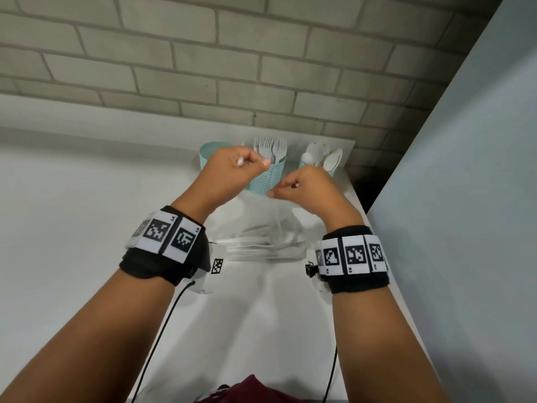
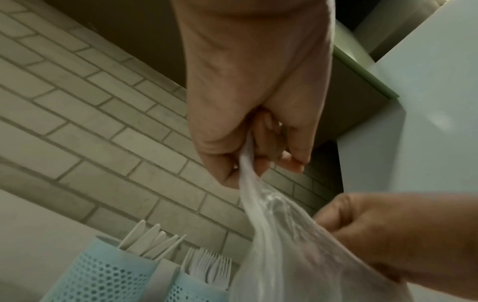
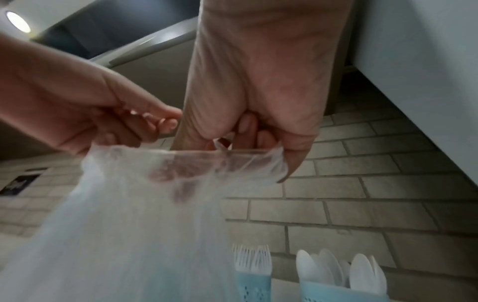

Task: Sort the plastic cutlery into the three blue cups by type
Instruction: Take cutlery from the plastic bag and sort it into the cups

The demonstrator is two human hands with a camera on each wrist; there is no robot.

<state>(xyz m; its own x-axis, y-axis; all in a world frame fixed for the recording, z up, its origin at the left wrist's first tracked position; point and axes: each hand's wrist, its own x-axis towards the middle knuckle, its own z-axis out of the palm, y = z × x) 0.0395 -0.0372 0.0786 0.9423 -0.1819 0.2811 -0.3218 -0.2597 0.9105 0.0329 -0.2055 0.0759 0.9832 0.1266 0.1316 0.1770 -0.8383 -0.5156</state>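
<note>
Clear plastic bag (image 1: pixel 261 228) hangs between both raised hands; left hand (image 1: pixel 229 170) and right hand (image 1: pixel 308 190) each pinch its top edge above the white counter (image 1: pixel 72 213). Behind them stand three blue cups. From the left wrist, knives (image 2: pixel 152 243) and forks (image 2: pixel 209 267) fill two cups. From the right wrist, spoons (image 3: pixel 336 269) fill the third.

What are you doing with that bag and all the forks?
A person holds a clear plastic bag up with both hands, the left hand and right hand each pinching its top edge. Behind it stand three blue cups: knives in one, forks in the middle, spoons in the third.
</note>
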